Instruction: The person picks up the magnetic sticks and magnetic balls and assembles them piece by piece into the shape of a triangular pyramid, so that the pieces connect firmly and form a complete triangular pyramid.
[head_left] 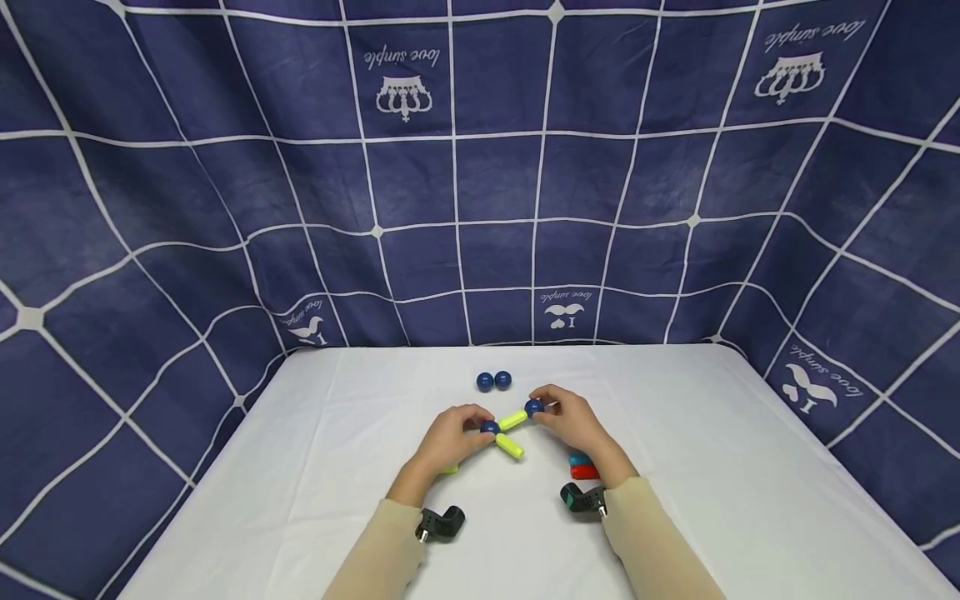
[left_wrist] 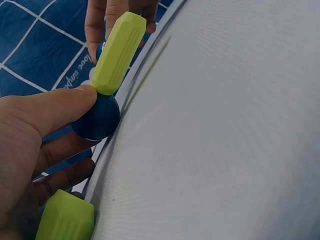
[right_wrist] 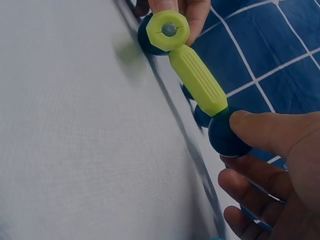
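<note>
In the head view my left hand (head_left: 452, 436) pinches a dark blue ball (head_left: 491, 427) between thumb and fingers. Two yellow-green rods join that ball: one rod (head_left: 510, 446) points toward the front right, the other rod (head_left: 513, 419) runs to a second blue ball (head_left: 534, 407). That second ball is pinched by my right hand (head_left: 573, 421). From the right wrist the linking rod (right_wrist: 199, 81) shows whole, and the other rod (right_wrist: 168, 30) faces the camera with a round metal tip in its end. The left wrist view shows the thumb pressing the ball (left_wrist: 99, 117) near a rod.
Two loose blue balls (head_left: 494, 381) sit side by side toward the back of the white table (head_left: 360, 417). Another yellow-green rod (head_left: 450, 469) lies by the left wrist. Near the right wrist are a red rod (head_left: 585, 472) and a light blue rod (head_left: 579, 458). Dark blue checked cloth (head_left: 495, 183) hangs behind.
</note>
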